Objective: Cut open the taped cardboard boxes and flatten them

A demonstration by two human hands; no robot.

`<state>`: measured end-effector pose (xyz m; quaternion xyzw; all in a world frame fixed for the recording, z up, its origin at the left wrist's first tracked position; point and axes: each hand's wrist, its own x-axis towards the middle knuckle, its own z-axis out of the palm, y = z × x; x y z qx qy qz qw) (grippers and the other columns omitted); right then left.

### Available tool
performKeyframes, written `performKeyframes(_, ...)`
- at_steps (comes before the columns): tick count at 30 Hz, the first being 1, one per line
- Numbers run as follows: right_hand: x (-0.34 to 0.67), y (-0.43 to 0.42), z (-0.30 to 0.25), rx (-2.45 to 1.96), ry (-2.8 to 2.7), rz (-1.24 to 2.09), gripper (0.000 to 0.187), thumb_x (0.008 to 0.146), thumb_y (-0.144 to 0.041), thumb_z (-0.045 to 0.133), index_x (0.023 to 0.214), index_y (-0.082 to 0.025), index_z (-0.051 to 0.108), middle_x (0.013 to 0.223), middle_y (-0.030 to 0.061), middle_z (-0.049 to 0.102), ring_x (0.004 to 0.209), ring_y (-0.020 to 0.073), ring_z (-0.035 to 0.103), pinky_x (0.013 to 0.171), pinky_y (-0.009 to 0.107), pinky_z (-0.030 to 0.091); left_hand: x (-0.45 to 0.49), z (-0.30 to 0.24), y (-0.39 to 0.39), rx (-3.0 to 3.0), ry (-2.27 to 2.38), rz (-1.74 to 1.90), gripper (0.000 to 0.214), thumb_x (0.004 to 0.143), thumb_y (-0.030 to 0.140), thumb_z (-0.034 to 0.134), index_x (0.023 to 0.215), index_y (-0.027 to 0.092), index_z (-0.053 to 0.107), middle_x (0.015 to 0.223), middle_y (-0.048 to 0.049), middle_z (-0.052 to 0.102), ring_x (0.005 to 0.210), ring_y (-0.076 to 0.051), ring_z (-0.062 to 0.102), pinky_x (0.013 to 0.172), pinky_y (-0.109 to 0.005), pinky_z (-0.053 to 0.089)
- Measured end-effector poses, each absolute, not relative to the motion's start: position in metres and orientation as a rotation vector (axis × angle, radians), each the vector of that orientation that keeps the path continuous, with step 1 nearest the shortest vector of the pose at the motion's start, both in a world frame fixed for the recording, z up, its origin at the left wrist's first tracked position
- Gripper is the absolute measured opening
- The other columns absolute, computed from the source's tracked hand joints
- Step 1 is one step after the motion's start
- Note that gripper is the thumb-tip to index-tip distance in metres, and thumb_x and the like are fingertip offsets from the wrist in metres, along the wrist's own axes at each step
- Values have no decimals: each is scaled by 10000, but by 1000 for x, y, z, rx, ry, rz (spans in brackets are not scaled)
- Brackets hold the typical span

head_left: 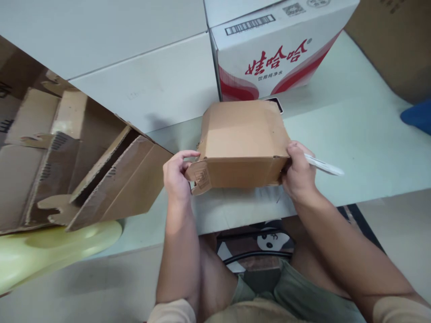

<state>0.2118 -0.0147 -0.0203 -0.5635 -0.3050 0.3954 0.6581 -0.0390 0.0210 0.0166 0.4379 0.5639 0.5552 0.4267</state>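
Note:
Between my two hands is a small brown cardboard box [244, 130], partly folded, above the pale table. My left hand [178, 175] grips its left end, with fingers at a side flap [201, 176] that sticks outward. At the right end, my right hand [298, 172] is closed on the box's corner. A thin white object [325, 165] juts out to the right from behind that hand; I cannot make out what it is. The box's inside and the right fingertips are hidden.
Behind the box stand a large white carton [144, 85] and a white-and-red carton [269, 67]. Folded cardboard boxes [84, 166] crowd the left, over a yellow plastic stool [60, 246]. A dark-edged flat object [278, 104] lies behind the box. Something blue [417, 117] is at right.

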Motion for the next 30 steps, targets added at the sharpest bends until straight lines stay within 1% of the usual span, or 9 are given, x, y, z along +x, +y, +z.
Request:
performKeyframes(4, 209, -11, -15, -1218, -547, 972, 405, 722, -467, 749, 657, -232, 426, 631, -52, 352, 592, 110, 324, 564, 277, 253, -43, 21, 25, 987, 1357, 1319, 252, 576, 269, 523, 714, 194, 721, 494, 5, 579, 386, -109, 415, 402, -241, 266)
performKeyframes(7, 210, -9, -15, -1173, -535, 904, 384, 687, -448, 732, 612, -236, 419, 610, -43, 345, 573, 116, 325, 541, 279, 261, -51, 13, 32, 919, 1500, 1391, 184, 599, 241, 562, 744, 210, 671, 567, 28, 604, 481, -111, 525, 471, -218, 383)
performKeyframes(9, 213, -9, -14, -1138, -537, 888, 373, 679, -462, 711, 598, -242, 421, 596, -39, 337, 557, 121, 323, 524, 283, 268, -58, 4, 35, 986, 1640, 1378, 185, 665, 271, 638, 837, 220, 682, 709, 11, 687, 679, -154, 676, 617, -250, 520)
performKeyframes(11, 215, -9, -12, -1112, -533, 919, 355, 662, -477, 700, 599, -242, 441, 585, -38, 344, 543, 121, 324, 513, 283, 273, -64, -3, 36, 1194, 1643, 1242, 346, 713, 333, 760, 1040, 230, 716, 1090, -67, 788, 1091, -247, 742, 920, -363, 600)
performKeyframes(14, 217, -10, -8, -1094, -496, 968, 313, 614, -466, 688, 595, -239, 473, 563, -40, 362, 526, 118, 325, 504, 280, 275, -68, -9, 31, 1439, 1387, 1027, 643, 765, 462, 837, 1334, 226, 654, 1543, -158, 616, 1478, -354, 548, 1219, -522, 469)
performKeyframes(20, 222, -8, -8, -1076, -458, 928, 298, 581, -462, 696, 600, -238, 500, 590, -24, 430, 561, 132, 405, 534, 291, 339, -64, -8, 25, 1542, 1236, 824, 999, 766, 595, 842, 1589, 212, 426, 1694, -226, 424, 1592, -425, 388, 1286, -630, 362)
performKeyframes(22, 226, -8, -9, -1071, -453, 935, 298, 601, -486, 694, 629, -238, 532, 613, -15, 456, 579, 142, 434, 542, 299, 364, -61, -7, 25, 1612, 1298, 799, 967, 761, 511, 860, 1583, 222, 440, 1716, -212, 392, 1610, -422, 354, 1294, -623, 347)
performKeyframes(25, 231, -10, -10, -1055, -482, 974, 327, 613, -510, 700, 622, -245, 509, 593, -20, 434, 561, 145, 426, 535, 305, 372, -57, -5, 27, 1668, 1271, 852, 786, 742, 319, 843, 1469, 213, 561, 1576, -180, 572, 1495, -387, 521, 1225, -540, 465)
performKeyframes(30, 235, -14, -6, -1023, -596, 1085, 431, 612, -544, 723, 565, -250, 410, 518, -41, 345, 472, 128, 371, 469, 289, 308, -54, -4, 28, 1645, 1536, 913, 197, 710, 170, 722, 905, 189, 727, 1006, -83, 783, 1037, -308, 735, 927, -420, 606)
